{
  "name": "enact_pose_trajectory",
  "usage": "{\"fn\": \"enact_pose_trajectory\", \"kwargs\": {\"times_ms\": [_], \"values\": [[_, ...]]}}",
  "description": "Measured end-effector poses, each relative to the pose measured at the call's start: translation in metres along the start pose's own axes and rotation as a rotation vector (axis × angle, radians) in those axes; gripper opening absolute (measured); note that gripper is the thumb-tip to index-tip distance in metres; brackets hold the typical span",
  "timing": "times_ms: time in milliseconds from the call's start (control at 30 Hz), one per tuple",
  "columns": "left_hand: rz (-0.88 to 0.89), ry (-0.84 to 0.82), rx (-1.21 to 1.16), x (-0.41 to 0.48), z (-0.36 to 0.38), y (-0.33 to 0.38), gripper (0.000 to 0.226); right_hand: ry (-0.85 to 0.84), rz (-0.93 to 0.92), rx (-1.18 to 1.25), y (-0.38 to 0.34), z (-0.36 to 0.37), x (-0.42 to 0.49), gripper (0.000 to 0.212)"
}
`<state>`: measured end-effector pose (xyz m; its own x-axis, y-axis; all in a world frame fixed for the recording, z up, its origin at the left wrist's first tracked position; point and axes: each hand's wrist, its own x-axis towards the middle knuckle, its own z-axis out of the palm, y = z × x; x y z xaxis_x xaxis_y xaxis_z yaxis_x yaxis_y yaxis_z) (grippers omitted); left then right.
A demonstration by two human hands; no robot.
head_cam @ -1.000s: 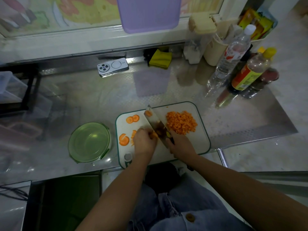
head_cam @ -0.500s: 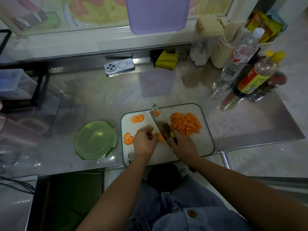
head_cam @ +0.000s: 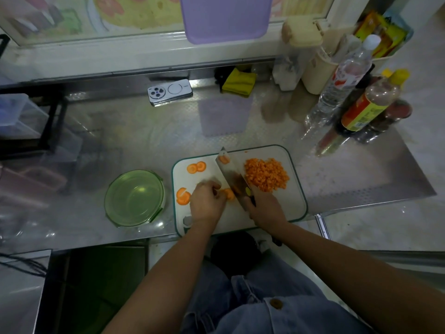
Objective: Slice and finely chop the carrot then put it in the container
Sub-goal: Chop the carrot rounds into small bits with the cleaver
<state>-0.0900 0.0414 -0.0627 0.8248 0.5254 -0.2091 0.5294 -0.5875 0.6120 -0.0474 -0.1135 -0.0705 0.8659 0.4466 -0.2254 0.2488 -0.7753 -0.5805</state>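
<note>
Two hands: we see both reaching in from the bottom of the head view, meeting over the cutting board (head_cam: 284, 208)
Left hand (head_cam: 207, 203): fingers curled down on a carrot piece (head_cam: 228, 193), pinning it to the board just beside the blade; the fingertips are blurred
Right hand (head_cam: 265, 206): fingers wrapped round the handle of the knife (head_cam: 231, 174)
Knife: a broad blade running diagonally away from us, tip toward the far edge of the board, with one round slice stuck to its flat near the tip
Chopped carrot (head_cam: 266, 174): a heap of fine orange bits on the right part of the board, just right of the blade
Carrot slices (head_cam: 196, 167): two overlapping rounds near the far left corner of the board, and more rounds (head_cam: 183, 195) at the left edge, touching our left hand
Container (head_cam: 134, 198): round, green and see-through, on the counter (head_cam: 144, 141) just left of the board
Cutting board: white with a green rim, at the near edge of the shiny metal counter
Background: a phone (head_cam: 169, 92) and a yellow cloth (head_cam: 238, 82) lie by the back wall, bottles (head_cam: 342, 88) stand at the far right, and a purple board (head_cam: 226, 18) is up against the window
</note>
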Motion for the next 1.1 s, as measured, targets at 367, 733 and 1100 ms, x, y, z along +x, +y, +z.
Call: {"fn": "enact_pose_trajectory", "kwargs": {"times_ms": [367, 733, 1100], "values": [[0.124, -0.109, 0.164, 0.002, 0.006, 0.005, 0.03, 0.004, 0.016, -0.034, -0.004, 0.004, -0.002, 0.019], [0.147, -0.014, 0.11, 0.001, 0.001, 0.0, 0.028, 0.016, 0.063, 0.038, -0.005, 0.001, 0.002, 0.019], [0.159, -0.082, 0.136, 0.013, -0.001, -0.012, 0.031, -0.075, 0.274, 0.521, -0.001, 0.001, 0.004, 0.01]]}}
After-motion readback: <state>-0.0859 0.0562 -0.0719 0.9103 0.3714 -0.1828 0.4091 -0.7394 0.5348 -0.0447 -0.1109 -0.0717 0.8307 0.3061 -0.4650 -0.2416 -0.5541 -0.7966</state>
